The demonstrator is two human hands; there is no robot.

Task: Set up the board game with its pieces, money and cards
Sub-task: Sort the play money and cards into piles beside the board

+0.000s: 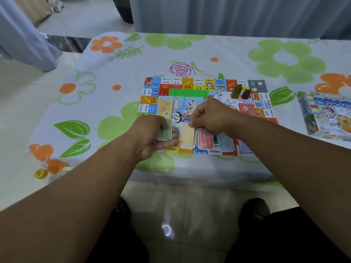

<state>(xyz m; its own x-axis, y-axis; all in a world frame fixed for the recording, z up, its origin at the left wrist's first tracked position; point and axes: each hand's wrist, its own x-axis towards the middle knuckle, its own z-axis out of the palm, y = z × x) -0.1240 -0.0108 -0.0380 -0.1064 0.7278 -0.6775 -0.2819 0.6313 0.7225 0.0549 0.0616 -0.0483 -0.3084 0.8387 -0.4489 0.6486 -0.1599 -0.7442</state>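
A colourful game board (207, 86) lies flat on the table. My left hand (152, 137) grips a stack of green play money (167, 130) at the board's near left edge. My right hand (210, 116) pinches the top of a cream-yellow note on a pile of yellow notes (188, 136). Red notes (206, 141) and blue notes (225, 140) lie in piles to the right of it. A row of green houses (188, 93), red houses (163, 92), a yellow card deck (165, 108), a red card deck (246, 109), two dice (220, 93) and tall olive and dark red tokens (236, 91) stand on the board.
The game box (326, 115) lies at the right edge of the table. A floral cloth (106, 103) covers the table. Orange and yellow small objects (47, 168) sit at the near left corner. Curtains hang behind the table.
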